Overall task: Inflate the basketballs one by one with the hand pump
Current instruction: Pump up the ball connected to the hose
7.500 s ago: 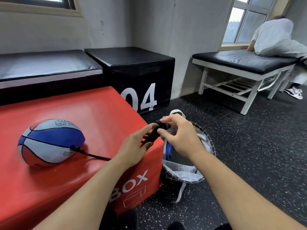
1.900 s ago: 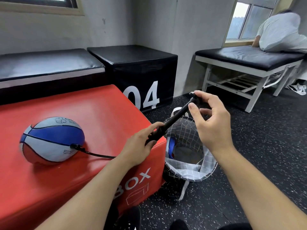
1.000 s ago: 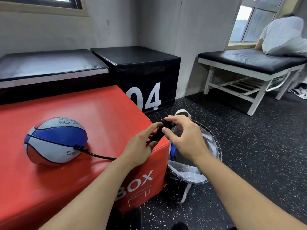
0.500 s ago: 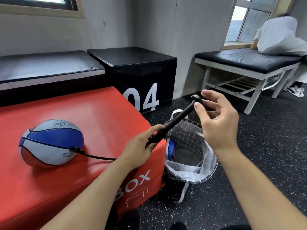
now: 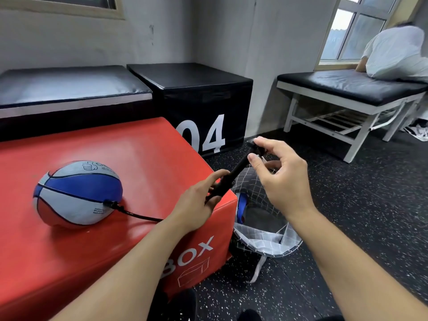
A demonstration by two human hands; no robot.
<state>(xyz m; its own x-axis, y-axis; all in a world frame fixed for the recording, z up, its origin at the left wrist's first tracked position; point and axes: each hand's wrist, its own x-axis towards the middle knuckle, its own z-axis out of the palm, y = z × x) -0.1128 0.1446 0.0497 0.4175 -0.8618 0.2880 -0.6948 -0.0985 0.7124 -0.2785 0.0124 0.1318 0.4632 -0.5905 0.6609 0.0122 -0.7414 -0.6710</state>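
Nearest the camera, two bare forearms reach out over the corner of the red box (image 5: 97,158), the padded surface that carries the work. The left hand (image 5: 196,202) grips the barrel of the black hand pump (image 5: 234,174) just above that corner. The right hand (image 5: 281,179) pinches the pump's handle end between thumb and forefinger, its other fingers loosely curled. The pump is drawn out long; its axis slants up and away from the box corner, low end in the left hand, high end in the right.

From the left hand a thin black hose (image 5: 136,215) runs back across the box top to the basketball (image 5: 77,193), which lies on the box well in from the corner. The ball is blue, white and red, and looks flattened rather than round; the hose plugs into its side facing the hands.

Just beside the box corner, on the dark speckled floor (image 5: 370,216), stands a checked fabric basket (image 5: 266,242) with something blue inside.

Beyond the box sits a black box marked "04" (image 5: 199,100), with a black padded bench (image 5: 69,86) beside it against the grey wall. Farther off, a white-framed couch (image 5: 347,89) stands under a window, a person in white (image 5: 396,54) on it.
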